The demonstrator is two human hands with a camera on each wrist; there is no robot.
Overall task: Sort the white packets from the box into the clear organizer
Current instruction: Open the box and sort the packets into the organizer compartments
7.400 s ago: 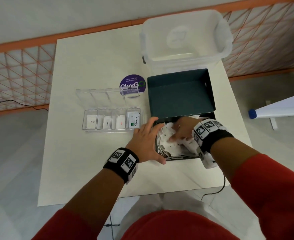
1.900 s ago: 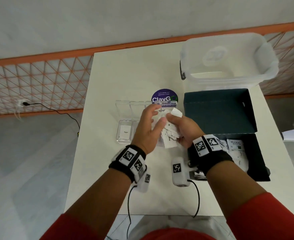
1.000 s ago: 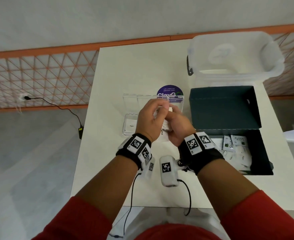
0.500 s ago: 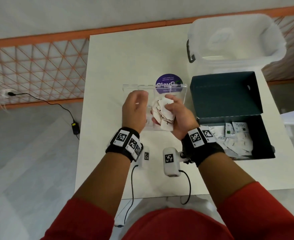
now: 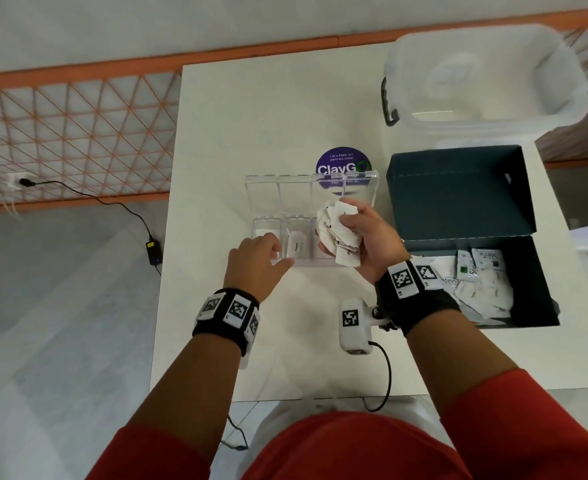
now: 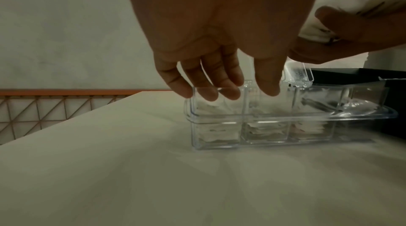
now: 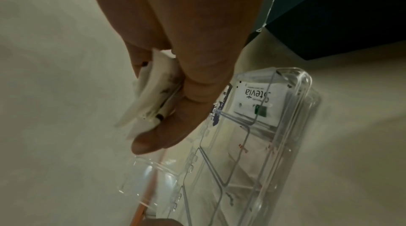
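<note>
My right hand (image 5: 365,237) has its grip clamped on a crumpled bunch of white paper packets (image 5: 337,233), held over the clear plastic 4-slot organizer (image 5: 278,199) w/ lid open. Left hand (image 5: 256,261), fingers (image 6: 211,82) relaxed & apart, at its near-left slot. Dark teal cardboard box (image 5: 528,282) sits right on the white tabletop (image 5: 251,116).

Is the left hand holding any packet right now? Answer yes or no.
No: in the left wrist view the left hand has straight, empty fingers at the clear organizer; the right hand grips the packets.
</note>
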